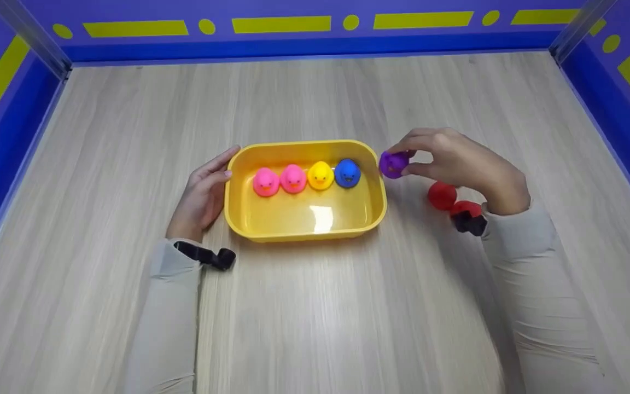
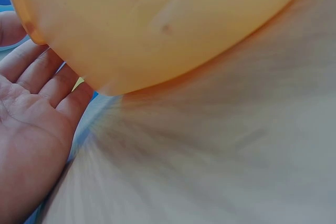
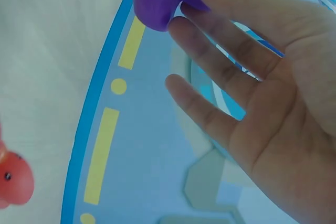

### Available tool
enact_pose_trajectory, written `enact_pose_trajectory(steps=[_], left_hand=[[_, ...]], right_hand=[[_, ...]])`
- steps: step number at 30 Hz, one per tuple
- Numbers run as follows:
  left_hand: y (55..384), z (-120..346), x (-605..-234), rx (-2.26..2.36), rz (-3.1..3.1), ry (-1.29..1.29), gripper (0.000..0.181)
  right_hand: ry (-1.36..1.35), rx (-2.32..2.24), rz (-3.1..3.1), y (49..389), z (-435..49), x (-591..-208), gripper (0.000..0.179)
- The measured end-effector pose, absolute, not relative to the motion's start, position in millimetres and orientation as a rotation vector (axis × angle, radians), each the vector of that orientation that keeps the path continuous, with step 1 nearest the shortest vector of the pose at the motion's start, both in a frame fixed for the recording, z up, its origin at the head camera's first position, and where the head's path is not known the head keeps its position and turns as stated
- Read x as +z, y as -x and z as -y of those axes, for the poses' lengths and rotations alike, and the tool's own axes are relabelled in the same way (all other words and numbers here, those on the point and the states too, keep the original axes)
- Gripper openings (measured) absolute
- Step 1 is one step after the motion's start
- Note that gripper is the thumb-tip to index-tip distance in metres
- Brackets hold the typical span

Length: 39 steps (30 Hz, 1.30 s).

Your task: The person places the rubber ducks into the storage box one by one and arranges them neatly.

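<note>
A yellow plastic bin [image 1: 293,235] sits in the middle of the table. Inside it two pink rubber ducks [image 1: 266,182], a yellow duck [image 1: 320,175] and a blue duck [image 1: 347,173] stand in a row, faces toward me. My left hand [image 1: 201,191] rests against the bin's left end, fingers fairly straight along the outer wall and thumb at the rim. Just outside the right rim, my right hand [image 1: 449,158] pinches a purple rubber duck [image 1: 393,164] between thumb and fingers. In the right wrist view the other fingers [image 3: 202,108] spread loosely below the purple duck [image 3: 157,1].
Two red ducks [image 1: 442,196] lie on the table right of the bin, below my right hand and partly covered by the black wrist mount [image 1: 469,223]. Another black mount [image 1: 205,254] sits on my left wrist. Blue and purple panels [image 1: 293,46] border the table.
</note>
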<state>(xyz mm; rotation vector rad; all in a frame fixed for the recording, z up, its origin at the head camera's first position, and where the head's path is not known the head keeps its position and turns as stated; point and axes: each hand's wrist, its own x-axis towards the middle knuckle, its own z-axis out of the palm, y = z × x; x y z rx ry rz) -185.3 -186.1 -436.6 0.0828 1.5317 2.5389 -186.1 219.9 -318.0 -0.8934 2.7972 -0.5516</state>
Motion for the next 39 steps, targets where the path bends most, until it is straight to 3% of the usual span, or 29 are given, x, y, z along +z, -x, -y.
enact_pose_trajectory(steps=[20, 39], left_hand=[[186, 185, -437, 2.536, -1.540, -0.087, 0.054], [186, 185, -437, 2.544, -1.549, -0.077, 0.053]], right_hand=[[1.126, -0.543, -2.689, 197, -181, -306, 0.033], [1.066, -0.492, -2.528, 203, -130, -297, 0.031]])
